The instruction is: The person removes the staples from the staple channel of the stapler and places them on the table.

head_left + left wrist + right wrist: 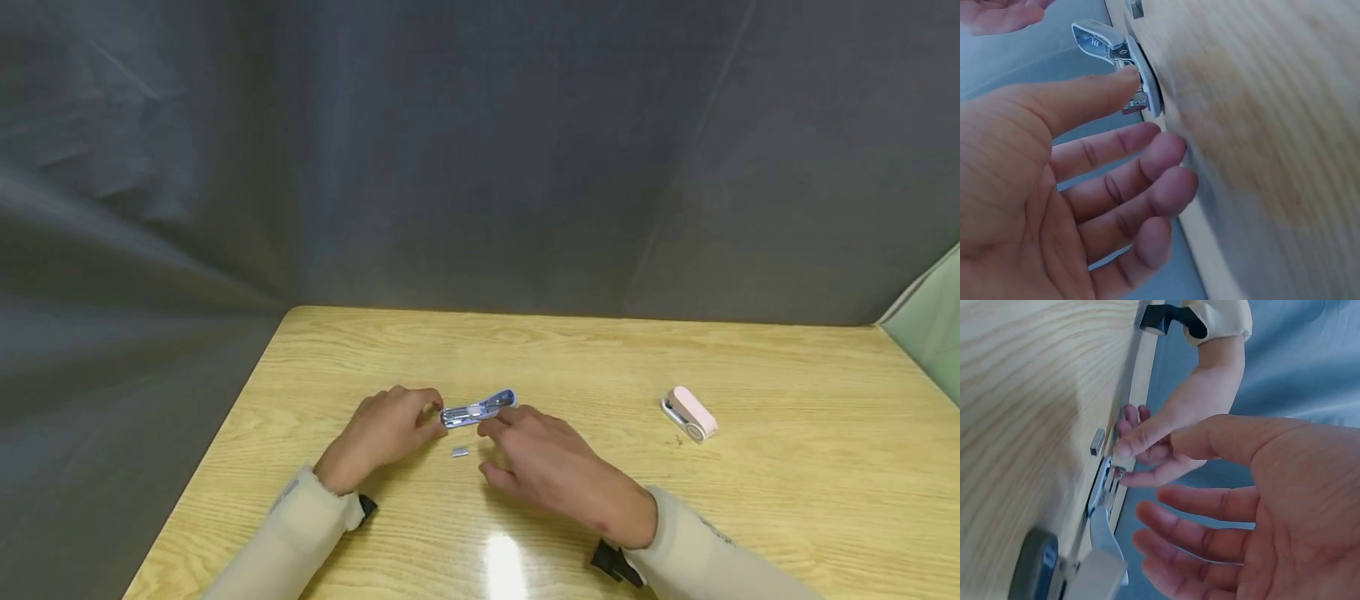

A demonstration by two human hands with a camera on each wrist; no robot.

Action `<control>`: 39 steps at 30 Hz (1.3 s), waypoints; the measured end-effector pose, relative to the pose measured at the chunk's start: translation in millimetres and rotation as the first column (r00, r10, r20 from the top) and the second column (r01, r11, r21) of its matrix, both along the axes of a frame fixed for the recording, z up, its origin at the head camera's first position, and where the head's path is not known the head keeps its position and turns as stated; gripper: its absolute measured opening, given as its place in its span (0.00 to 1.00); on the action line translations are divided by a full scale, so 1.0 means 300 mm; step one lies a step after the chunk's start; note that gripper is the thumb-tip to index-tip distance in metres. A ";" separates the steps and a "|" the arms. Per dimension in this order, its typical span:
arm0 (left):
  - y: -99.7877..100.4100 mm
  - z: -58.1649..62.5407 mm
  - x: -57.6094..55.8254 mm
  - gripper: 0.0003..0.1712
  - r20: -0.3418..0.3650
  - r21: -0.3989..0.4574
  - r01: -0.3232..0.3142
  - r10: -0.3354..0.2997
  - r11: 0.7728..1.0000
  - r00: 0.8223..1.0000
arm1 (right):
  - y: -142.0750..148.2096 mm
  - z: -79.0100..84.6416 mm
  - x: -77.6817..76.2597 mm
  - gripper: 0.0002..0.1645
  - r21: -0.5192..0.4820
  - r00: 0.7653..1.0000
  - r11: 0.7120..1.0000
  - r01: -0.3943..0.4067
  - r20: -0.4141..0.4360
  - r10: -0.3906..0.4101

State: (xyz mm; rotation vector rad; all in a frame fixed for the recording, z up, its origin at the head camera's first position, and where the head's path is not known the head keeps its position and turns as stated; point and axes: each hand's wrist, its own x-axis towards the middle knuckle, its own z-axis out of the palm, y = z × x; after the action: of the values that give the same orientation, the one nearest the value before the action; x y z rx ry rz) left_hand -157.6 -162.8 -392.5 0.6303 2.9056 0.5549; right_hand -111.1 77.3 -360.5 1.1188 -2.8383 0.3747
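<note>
A blue stapler (pixel 471 413) lies on the table with its top swung back, baring the metal staple channel. My left hand (pixel 390 427) has its thumb and index finger on either side of the stapler's left end, pinching it; the left wrist view shows the thumb (pixel 1107 94) over the channel. Relaxed and slightly bent, the fingers of my right hand (pixel 543 462) hover beside the stapler's right part and hold nothing. A short strip of staples (pixel 460 452) rests on the table just in front of the stapler, between the hands.
A pink and white stapler (pixel 690 414) stands on the wooden table (pixel 787 467) to the right. Dark sheeting (pixel 525 167) hangs behind the table's far edge and along its left side.
</note>
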 end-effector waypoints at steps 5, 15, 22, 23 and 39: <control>0.011 0.019 0.033 0.15 -0.106 -0.072 -0.030 0.022 0.997 0.994 | 0.046 0.002 0.001 0.20 -0.019 0.999 1.000 0.002 -0.051 -0.003; 0.104 0.097 0.118 0.17 -0.152 -0.023 0.121 -0.123 0.992 0.981 | 0.145 0.007 0.002 0.19 -0.022 0.997 0.998 0.053 -0.052 -0.054; 0.173 0.110 0.137 0.17 -0.124 -0.007 0.207 -0.206 0.978 0.971 | 0.220 0.011 0.004 0.18 -0.027 0.994 0.994 0.106 -0.014 -0.106; 0.182 0.110 0.137 0.18 -0.128 -0.013 0.218 -0.217 0.976 0.968 | 0.231 0.010 0.005 0.18 -0.028 0.994 0.993 0.111 -0.015 -0.112; 0.294 0.050 0.111 0.14 -0.139 -0.116 0.276 -0.291 0.954 0.947 | 0.309 -0.041 0.011 0.25 -0.005 0.996 0.997 0.080 -0.026 -0.080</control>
State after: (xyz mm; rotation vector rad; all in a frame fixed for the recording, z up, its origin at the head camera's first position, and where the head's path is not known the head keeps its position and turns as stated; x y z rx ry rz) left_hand -124.3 -74.6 -377.4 1.0998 2.8802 0.3431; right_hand -107.9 169.9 -372.8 0.9985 -2.8473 0.3572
